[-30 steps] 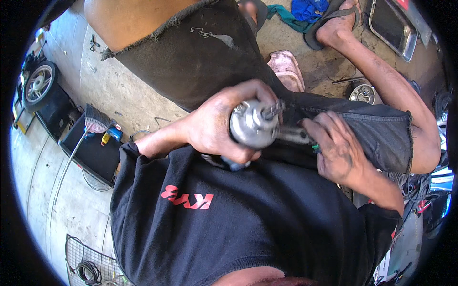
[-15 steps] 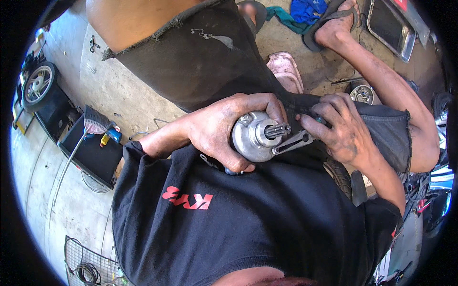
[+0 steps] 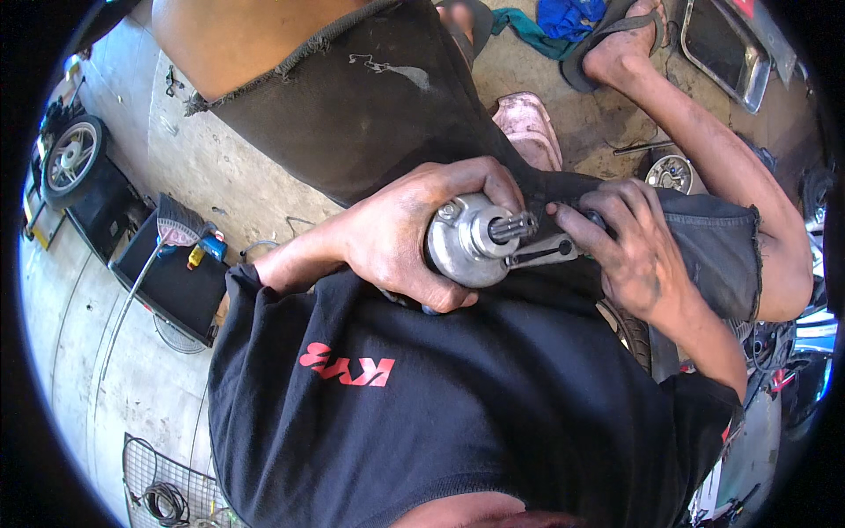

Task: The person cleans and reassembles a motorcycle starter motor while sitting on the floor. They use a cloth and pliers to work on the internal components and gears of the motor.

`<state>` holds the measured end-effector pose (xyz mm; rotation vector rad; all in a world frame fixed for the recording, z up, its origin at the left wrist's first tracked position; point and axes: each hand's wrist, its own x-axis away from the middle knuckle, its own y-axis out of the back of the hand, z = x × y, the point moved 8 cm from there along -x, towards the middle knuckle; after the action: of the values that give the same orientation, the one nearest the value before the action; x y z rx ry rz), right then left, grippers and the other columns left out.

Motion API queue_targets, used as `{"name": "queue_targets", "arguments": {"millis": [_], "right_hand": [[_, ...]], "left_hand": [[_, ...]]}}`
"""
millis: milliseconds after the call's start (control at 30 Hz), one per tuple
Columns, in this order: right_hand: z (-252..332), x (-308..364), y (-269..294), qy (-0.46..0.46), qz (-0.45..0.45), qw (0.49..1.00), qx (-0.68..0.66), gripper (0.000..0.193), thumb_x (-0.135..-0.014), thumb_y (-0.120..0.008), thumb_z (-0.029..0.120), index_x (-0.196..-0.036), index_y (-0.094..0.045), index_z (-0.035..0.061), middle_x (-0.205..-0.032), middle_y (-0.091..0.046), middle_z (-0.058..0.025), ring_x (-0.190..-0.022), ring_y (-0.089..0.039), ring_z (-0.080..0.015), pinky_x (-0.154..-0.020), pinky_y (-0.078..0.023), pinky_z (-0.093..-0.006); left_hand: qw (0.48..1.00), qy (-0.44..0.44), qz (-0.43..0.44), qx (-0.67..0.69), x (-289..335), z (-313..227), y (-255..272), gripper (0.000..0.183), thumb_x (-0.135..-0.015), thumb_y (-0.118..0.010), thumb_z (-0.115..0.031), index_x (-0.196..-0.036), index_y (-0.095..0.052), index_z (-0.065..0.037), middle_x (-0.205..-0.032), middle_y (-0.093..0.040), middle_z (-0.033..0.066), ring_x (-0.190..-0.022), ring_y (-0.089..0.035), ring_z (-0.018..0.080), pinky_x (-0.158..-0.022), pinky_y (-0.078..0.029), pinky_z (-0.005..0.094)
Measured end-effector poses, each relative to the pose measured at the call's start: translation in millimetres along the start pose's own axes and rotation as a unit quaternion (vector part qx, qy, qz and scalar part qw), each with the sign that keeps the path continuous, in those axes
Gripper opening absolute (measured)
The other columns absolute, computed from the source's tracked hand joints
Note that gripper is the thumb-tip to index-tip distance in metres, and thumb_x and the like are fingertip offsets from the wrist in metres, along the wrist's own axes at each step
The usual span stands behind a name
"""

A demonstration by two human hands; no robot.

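Nearest the lens, along the lower half of the frame: a black cotton shirt (image 3: 458, 422) with a red print, soft and creased.

Just above it, at frame centre: left hand (image 3: 400, 238), grimy, fingers (image 3: 480, 180) curled tight around a small motor (image 3: 471, 242), a stubby cylinder of dull grey cast metal, lying sideways, held in the air over the lap. From its right end, a short splined shaft (image 3: 515, 227), bright steel, bare and uncovered.

Just right of centre: right hand (image 3: 629, 251), fingers bent and partly closed, tips pressed about a thin dark tool (image 3: 541, 255) lying against the motor's flanged end below the shaft. Whether pinched firmly or merely steadied, cannot tell; tool tip hidden against the housing.

Judged from this: motor already out and in hand, shaft end exposed, work on the flange in progress; nothing refitted, no loose parts to be seen, so likely somewhere mid-job.

Behind the hands: frayed dark shorts (image 3: 370, 97) and faded denim over bent knees.

Farther off: stained concrete floor (image 3: 211, 167), rough and oily. Left of frame, a flat black case (image 3: 172, 282); upper left, a small spoked wheel (image 3: 70, 158). Top, a pink sandal (image 3: 528, 128), blue rags (image 3: 568, 16); upper right, a shiny rectangular metal tray (image 3: 726, 48). Lower left, a wire grille (image 3: 163, 480).
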<state>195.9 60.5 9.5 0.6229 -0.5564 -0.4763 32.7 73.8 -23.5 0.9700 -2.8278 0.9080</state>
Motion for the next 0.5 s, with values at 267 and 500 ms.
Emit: {"name": "queue_targets", "arguments": {"millis": [267,500], "right_hand": [[-0.5,8.5,-11.9,-0.124,0.057,0.990,-0.035,0.052,-0.081,-0.053,0.002,-0.133,-0.057,0.0086,-0.115,-0.055,-0.0156,-0.106,-0.055,-0.0368,-0.089,-0.047,-0.0503],[-4.2,5.3,1.8,-0.110,0.001,0.992,-0.057,0.053,-0.079,-0.054,0.000,-0.131,-0.059,0.0056,-0.112,-0.056,-0.0152,-0.106,-0.056,-0.0356,-0.094,-0.046,-0.0475]], "left_hand": [[0.983,-0.001,-0.103,-0.151,1.7,-8.0,10.6,0.057,-0.062,-0.084,-0.007,-0.110,-0.053,-0.003,-0.108,-0.062,0.0164,-0.100,-0.063,0.0254,-0.086,-0.050,0.0374],[0.996,0.036,-0.068,-0.052,-7.5,-1.1,10.2,0.055,-0.064,-0.081,-0.006,-0.112,-0.052,-0.003,-0.111,-0.060,0.0159,-0.101,-0.061,0.0245,-0.088,-0.048,0.0363]]}}
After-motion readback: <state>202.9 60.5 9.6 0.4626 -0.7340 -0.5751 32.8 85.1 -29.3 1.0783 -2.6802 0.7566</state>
